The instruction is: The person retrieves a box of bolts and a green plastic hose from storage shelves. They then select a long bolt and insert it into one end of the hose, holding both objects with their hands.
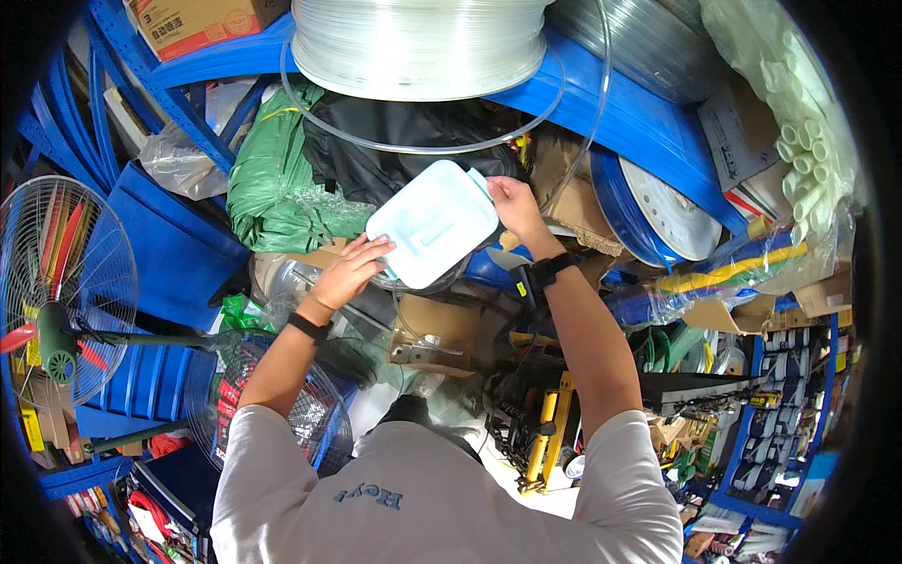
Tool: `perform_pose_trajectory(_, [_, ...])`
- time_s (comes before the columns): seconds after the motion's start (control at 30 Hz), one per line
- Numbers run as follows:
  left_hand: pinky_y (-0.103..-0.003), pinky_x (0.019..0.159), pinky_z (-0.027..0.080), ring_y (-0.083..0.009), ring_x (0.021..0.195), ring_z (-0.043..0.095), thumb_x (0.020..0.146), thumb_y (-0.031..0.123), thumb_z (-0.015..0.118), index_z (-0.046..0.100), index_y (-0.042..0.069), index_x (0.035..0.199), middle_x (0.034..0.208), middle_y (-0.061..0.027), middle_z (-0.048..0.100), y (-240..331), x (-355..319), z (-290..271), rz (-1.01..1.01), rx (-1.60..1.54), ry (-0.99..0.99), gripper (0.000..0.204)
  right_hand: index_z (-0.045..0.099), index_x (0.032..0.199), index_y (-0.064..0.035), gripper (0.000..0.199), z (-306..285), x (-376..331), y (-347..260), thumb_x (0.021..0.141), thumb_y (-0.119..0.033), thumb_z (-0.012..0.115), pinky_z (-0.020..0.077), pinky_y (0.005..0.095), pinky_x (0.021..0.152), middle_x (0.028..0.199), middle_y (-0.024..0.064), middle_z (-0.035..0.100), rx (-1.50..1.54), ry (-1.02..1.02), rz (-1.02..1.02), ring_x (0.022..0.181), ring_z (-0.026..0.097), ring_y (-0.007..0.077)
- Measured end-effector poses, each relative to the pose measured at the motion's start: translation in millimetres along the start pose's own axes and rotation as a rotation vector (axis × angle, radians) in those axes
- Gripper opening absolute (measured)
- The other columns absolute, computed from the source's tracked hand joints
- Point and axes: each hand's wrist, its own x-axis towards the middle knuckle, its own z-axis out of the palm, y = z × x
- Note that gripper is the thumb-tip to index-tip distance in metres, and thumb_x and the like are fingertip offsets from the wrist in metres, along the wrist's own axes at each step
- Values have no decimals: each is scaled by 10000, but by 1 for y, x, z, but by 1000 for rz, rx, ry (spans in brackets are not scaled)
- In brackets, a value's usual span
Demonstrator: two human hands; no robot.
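A pale blue, rounded rectangular lidded plastic box [437, 218] is held up in front of me, tilted, with its flat top facing me. My left hand [351, 270] grips its lower left edge, fingers lying over the rim. At the upper right corner my right hand [516, 204] has closed on the edge, beside a blue-green side clip [479, 181]. The underside of the box is hidden. Close behind it lie a black bag [371, 141] and a green woven sack [272, 179].
A large coil of clear tubing [418, 47] sits on a blue shelf beam [620, 122] above. A loose tube loop hangs below it. Left stands a caged fan [61, 282]. A cardboard box [435, 334] is below my hands, with a yellow metal frame [548, 437] to its right.
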Motion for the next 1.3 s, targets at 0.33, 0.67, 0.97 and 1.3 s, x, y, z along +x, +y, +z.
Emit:
perform_pose_trajectory(0.33, [-426, 973, 377, -379, 1237, 337, 678, -69, 598, 537, 42, 795, 1314, -205, 320, 18, -25, -9, -193, -163, 406, 172, 530, 1096, 12, 248, -26, -98, -82, 911, -147, 485, 481, 255, 729, 958, 59, 609, 507, 3, 128, 823, 576, 111])
perform_pose_trajectory(0.67, [-366, 916, 400, -281, 1070, 490, 681, -32, 679, 472, 66, 979, 1345, -156, 251, 119, -13, 3, -126, -570, 396, 376, 505, 1090, 47, 269, -72, -307, -127, 846, -59, 549, 488, 246, 738, 908, 36, 577, 728, 238, 282, 804, 560, 97])
perform_pose_trajectory(0.97, [-349, 852, 436, -283, 1067, 480, 655, -42, 671, 293, 66, 1149, 1251, -194, 338, 207, 21, 83, 159, -819, -163, 632, 534, 1065, 48, 286, -109, -473, -153, 787, -7, 568, 487, 207, 704, 843, 17, 584, 651, 664, 414, 752, 565, 65])
perform_pose_trajectory(1.3, [-302, 918, 379, -186, 1063, 481, 777, -49, 551, 338, 7, 1210, 1153, -106, 476, 279, 60, 108, -192, -1033, -414, 486, 511, 1096, 60, 306, -139, -525, -136, 820, -59, 568, 519, 239, 712, 921, 68, 601, 770, 821, 329, 808, 603, 115])
